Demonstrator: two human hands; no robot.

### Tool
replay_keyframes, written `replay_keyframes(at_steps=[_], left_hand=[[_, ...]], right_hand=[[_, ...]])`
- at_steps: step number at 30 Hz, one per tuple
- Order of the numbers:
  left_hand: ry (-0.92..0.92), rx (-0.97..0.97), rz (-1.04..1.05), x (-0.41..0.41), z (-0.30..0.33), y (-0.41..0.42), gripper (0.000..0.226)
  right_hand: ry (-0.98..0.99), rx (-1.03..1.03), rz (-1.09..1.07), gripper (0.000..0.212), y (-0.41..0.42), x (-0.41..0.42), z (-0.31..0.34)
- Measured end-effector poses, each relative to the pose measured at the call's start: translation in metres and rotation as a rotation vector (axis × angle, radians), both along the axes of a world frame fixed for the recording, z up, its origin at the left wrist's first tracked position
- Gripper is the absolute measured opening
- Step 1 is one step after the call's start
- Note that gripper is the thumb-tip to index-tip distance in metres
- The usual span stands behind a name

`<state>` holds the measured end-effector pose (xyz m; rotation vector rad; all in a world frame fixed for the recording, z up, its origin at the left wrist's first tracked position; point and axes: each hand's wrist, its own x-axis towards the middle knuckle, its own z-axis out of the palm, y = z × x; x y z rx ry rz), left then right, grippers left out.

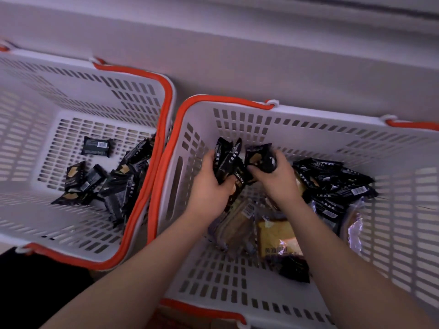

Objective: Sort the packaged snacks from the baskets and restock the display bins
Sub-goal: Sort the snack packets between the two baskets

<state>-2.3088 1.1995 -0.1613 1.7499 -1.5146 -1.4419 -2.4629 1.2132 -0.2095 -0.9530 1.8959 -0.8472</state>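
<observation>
Two white slotted baskets with orange rims stand side by side. Both my hands are down inside the right basket (308,119). My left hand (209,186) grips a bunch of black snack packs (226,160) held upright. My right hand (278,176) is closed on one more black snack pack (260,157) right beside that bunch. More black packs (332,184) are heaped at the right of this basket, and clear-wrapped yellow cake packs (278,236) lie on its floor under my wrists. The left basket (107,86) holds several black packs (118,184) piled toward its right wall.
A pale wall or shelf front (237,43) runs behind both baskets. One black pack (97,145) lies alone on the left basket's floor. A dark pack (294,267) sits near the right basket's front. A dark area (35,293) lies at the lower left.
</observation>
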Motion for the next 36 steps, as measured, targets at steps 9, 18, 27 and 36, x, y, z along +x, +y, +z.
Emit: replay_keyframes(at_steps=[9,18,27,36], left_hand=[[0.317,-0.179,0.250,0.087,0.093,0.003,0.051],[0.088,-0.049,0.488,0.203,0.088,0.006,0.039],[-0.245,0.028,0.136,0.195,0.061,0.011,0.052],[-0.402,-0.545,-0.482,0.108,0.074,0.039,0.043]], right_hand=[[-0.269,-0.181,-0.042,0.021,-0.019,0.081,0.130],[-0.102,0.006,0.193,0.053,-0.037,0.213,0.143],[-0.025,-0.018,0.246,0.028,0.009,0.216,0.124],[0.355,-0.008,0.459,0.019,0.057,0.092,0.114]])
